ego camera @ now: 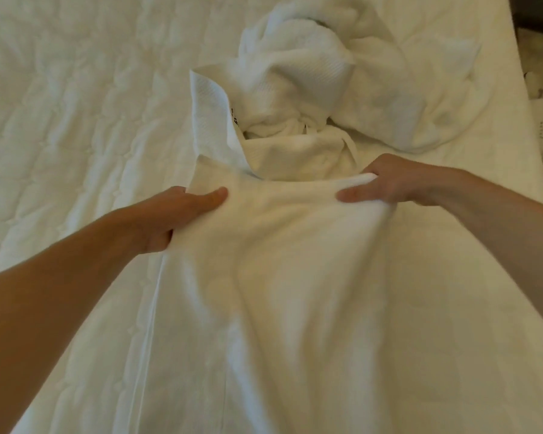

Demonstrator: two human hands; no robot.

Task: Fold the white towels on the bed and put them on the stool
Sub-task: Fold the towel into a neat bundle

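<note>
A white towel hangs spread between my two hands over the bed, its lower part draping toward me. My left hand grips its upper left corner, thumb on top. My right hand grips the upper right edge, fingers curled round the fold. Just beyond the held towel lies a crumpled heap of white towels, one with a ribbed border and a small label. The stool is not in view.
Another rumpled white towel lies at the back right of the bed. The bed's right edge runs along the frame's right side, with floor and some white cloth beyond it.
</note>
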